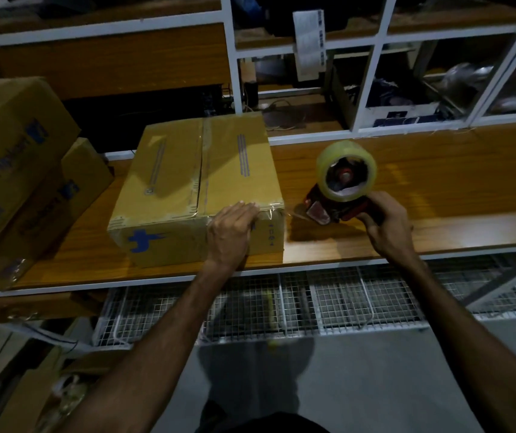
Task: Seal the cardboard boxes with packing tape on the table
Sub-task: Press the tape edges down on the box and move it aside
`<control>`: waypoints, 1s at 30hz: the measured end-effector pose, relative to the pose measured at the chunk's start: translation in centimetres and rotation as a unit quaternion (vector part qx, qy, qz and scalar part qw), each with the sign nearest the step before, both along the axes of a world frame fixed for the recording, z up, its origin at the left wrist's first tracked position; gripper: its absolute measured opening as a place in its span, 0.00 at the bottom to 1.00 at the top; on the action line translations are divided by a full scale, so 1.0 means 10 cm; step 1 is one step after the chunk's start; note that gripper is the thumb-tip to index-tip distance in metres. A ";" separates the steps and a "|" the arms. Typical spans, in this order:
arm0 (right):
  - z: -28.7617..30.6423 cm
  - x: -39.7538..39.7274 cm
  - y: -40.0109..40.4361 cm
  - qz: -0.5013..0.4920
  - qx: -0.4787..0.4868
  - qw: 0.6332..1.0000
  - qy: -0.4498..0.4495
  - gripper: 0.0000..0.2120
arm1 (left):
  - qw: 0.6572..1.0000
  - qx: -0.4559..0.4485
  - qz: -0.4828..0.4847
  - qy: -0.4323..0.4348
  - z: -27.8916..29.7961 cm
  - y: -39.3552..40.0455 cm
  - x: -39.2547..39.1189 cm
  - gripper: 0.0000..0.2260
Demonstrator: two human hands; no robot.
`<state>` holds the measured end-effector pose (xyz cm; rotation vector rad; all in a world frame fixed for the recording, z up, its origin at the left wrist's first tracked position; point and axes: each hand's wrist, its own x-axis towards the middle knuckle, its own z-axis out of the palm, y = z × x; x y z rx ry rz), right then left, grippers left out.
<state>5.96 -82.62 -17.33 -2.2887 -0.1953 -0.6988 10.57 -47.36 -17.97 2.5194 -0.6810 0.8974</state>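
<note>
A closed cardboard box (pixel 188 182) with a blue logo on its front stands on the wooden table (pixel 422 189). Clear tape runs along its top seam and across its near top edge. My left hand (pixel 231 232) lies flat on the box's near right top edge, pressing the tape down. My right hand (pixel 384 223) grips the handle of a red tape dispenser (pixel 338 198) carrying a clear tape roll (pixel 345 170), just right of the box. A thin strip of tape stretches from the box's corner to the dispenser.
Stacked cardboard boxes (pixel 16 157) with blue print sit at the table's left end. White-framed shelves (pixel 369 57) with clutter rise behind the table. A wire mesh rack (pixel 281 301) runs under the table's front edge. More cardboard lies on the floor at lower left.
</note>
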 end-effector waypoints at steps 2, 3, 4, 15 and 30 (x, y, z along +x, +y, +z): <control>0.02 0.02 -0.02 0.002 -0.075 0.997 0.005 0.22 | 1.000 -0.002 0.002 0.002 0.00 0.00 0.00 0.13; 0.02 0.03 -0.03 -0.003 -0.106 0.994 0.006 0.23 | 1.000 -0.002 0.004 0.001 0.00 0.00 0.00 0.14; 0.02 0.04 -0.04 -0.007 -0.135 0.991 -0.001 0.23 | 1.000 -0.001 0.006 0.000 0.01 0.00 -0.01 0.14; 0.17 0.18 0.18 0.006 -0.310 0.949 -0.057 0.34 | 1.000 -0.018 0.012 -0.008 0.03 -0.03 -0.03 0.11; -0.15 0.30 -0.12 -0.073 -0.143 0.976 0.145 0.24 | 0.998 -0.054 0.031 0.001 0.06 -0.12 -0.10 0.12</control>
